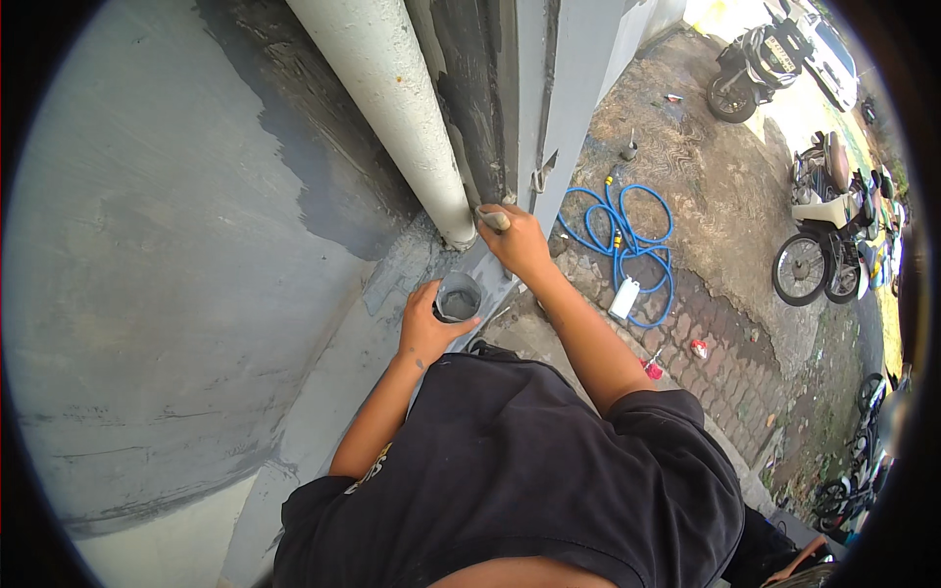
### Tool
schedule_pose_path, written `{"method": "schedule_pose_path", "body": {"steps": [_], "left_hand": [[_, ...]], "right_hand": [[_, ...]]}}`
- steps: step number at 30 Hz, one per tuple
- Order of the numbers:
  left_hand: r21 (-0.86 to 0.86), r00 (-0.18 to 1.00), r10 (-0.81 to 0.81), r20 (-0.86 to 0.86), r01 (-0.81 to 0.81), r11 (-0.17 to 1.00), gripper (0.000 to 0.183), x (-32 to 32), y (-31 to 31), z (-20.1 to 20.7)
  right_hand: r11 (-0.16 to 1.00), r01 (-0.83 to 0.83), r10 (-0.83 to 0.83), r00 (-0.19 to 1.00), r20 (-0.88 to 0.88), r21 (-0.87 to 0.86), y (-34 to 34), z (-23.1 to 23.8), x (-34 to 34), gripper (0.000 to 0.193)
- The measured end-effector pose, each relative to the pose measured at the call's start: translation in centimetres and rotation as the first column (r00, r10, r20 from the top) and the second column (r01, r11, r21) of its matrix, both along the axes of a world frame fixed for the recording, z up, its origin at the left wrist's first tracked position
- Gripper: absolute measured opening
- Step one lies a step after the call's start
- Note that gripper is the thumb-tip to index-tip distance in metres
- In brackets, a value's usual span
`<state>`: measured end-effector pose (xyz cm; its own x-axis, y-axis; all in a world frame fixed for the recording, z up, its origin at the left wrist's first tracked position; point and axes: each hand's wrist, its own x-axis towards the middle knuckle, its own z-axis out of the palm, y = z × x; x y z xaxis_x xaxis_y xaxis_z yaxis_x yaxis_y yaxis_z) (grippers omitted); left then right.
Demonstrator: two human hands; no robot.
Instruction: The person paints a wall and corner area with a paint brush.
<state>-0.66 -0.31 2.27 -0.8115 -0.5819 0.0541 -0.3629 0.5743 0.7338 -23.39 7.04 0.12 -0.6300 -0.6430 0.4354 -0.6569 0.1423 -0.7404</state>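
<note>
The left hand (426, 328) gripped a small grey paint pot (458, 297) against the ledge, while the right hand (517, 241) closed around a brush handle (493, 219) beside the white downpipe (397, 103) base

Soft, even daylight fills the scene, with no hard shadows on the grey wall (176, 245) at the left of the frame. The brightest patch sits at the upper right, where sunlit ground near the car (828, 54) is washed out to near white. The black shirt (529, 480) at the bottom centre reads dark with little detail. Fisheye distortion bends the pale pipe (392, 108) and wall edges, and a black circular vignette cuts off all four corners. The motorbikes (833, 235) at the right rim look squeezed and slightly soft.
</note>
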Motion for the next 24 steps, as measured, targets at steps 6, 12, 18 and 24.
{"method": "schedule_pose_path", "body": {"steps": [6, 12, 18, 24], "left_hand": [[-0.004, 1.000, -0.008, 0.017, 0.008, 1.000, 0.075, 0.7, 0.0, 0.2], [-0.014, 0.999, 0.002, 0.039, -0.001, 1.000, 0.073, 0.7, -0.4, 0.0], [-0.035, 0.998, -0.009, -0.061, 0.007, 0.999, 0.069, -0.1, -0.8, -0.4], [-0.105, 0.980, 0.018, -0.196, -0.039, 0.994, 0.064, -0.4, -1.1, -1.9]], "right_hand": [[0.948, 0.002, 0.044, 0.989, -0.138, 0.318, -1.0, -5.3, 1.7, 0.046], [0.972, 0.023, 0.034, 0.971, -0.236, 0.232, -1.5, -7.1, 0.6, 0.042], [0.994, 0.021, 0.020, 0.929, -0.371, 0.108, 1.3, -3.5, 2.8, 0.044], [0.985, -0.029, 0.084, 0.942, -0.325, 0.171, 6.0, -2.5, 4.3, 0.048]]}}
